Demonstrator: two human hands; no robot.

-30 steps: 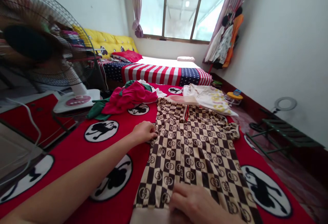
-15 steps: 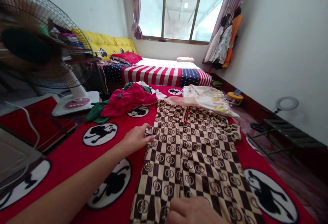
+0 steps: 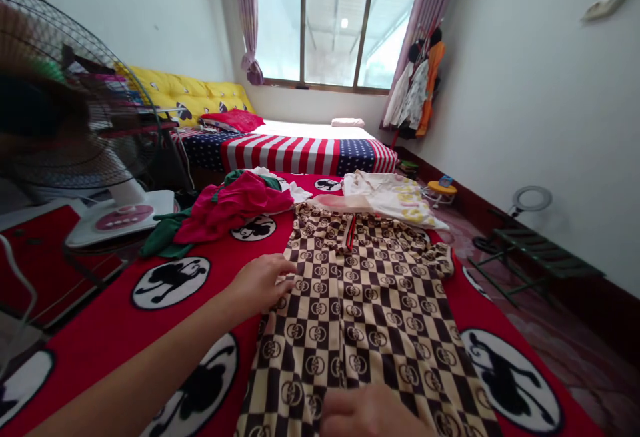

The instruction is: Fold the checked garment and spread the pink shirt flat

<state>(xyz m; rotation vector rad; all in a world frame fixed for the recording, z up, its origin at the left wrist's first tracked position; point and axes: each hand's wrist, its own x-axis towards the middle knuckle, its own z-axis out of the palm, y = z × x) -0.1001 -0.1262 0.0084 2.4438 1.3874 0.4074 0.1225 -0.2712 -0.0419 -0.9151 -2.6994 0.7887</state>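
A brown-and-beige checkered short-sleeved top (image 3: 380, 303) lies spread out on a red blanket with round monkey patterns (image 3: 115, 343). Its neck, with a striped placket, points away from me, and its lower end runs out of view. My left hand (image 3: 265, 281) rests at the top's left edge near the sleeve, thumb and fingers apart. Low in the picture, my right hand (image 3: 373, 410) lies on the lower front of the top. Its fingers look bent and blurred, so whether they grip cloth is unclear.
Beyond the top lie a pink garment (image 3: 230, 203) with green cloth and a white printed shirt (image 3: 395, 193). A running fan (image 3: 125, 213) stands at left. Further back is a bed with a striped cover (image 3: 285, 153). A dark green folding bench (image 3: 540, 250) stands at right.
The view has tilted up and turned slightly right, so the room sits lower and further left. Both hands remain at about the same places on the top.
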